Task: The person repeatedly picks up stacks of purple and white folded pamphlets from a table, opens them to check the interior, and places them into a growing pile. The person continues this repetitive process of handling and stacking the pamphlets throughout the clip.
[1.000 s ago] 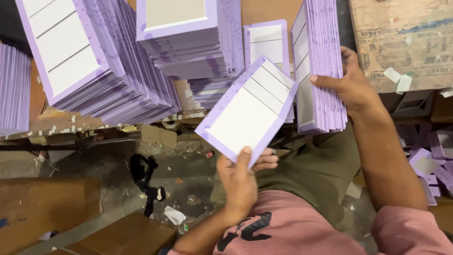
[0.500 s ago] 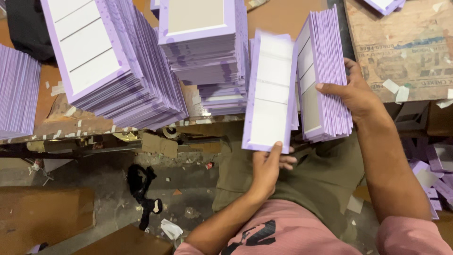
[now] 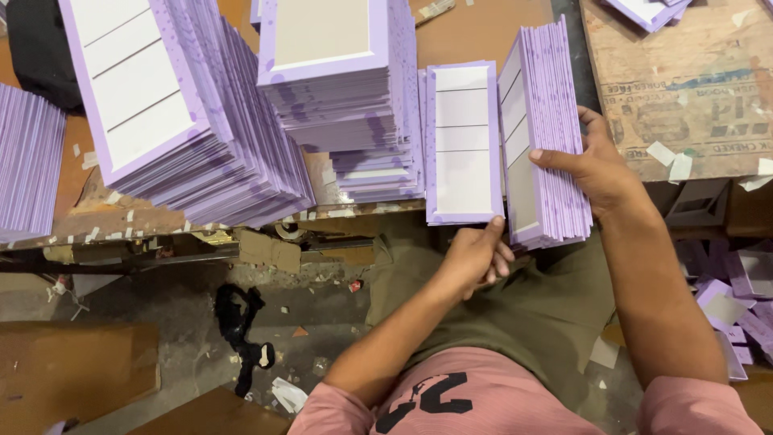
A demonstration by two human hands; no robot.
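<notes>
My left hand [image 3: 475, 258] grips the near end of a single purple-bordered white card [image 3: 461, 145], held almost flat and lengthwise beside a stack. My right hand [image 3: 600, 165] holds an upright bundle of the same purple cards [image 3: 543, 137] on edge, fingers across its front face and thumb behind. The single card lies just left of that bundle, close to it. Both forearms reach out over my olive trousers and pink shirt.
Tall leaning stacks of purple cards stand at the left [image 3: 177, 121] and centre [image 3: 338, 89] on a worn wooden bench [image 3: 97, 217]. A brown cardboard sheet [image 3: 692, 89] lies at right. Loose purple pieces [image 3: 741, 298] litter the floor at right; a black rag [image 3: 241, 322] lies below.
My left hand has turned the single card from a tilted angle to straight and moved it up against the bundle in my right hand. The right hand has stayed on the bundle.
</notes>
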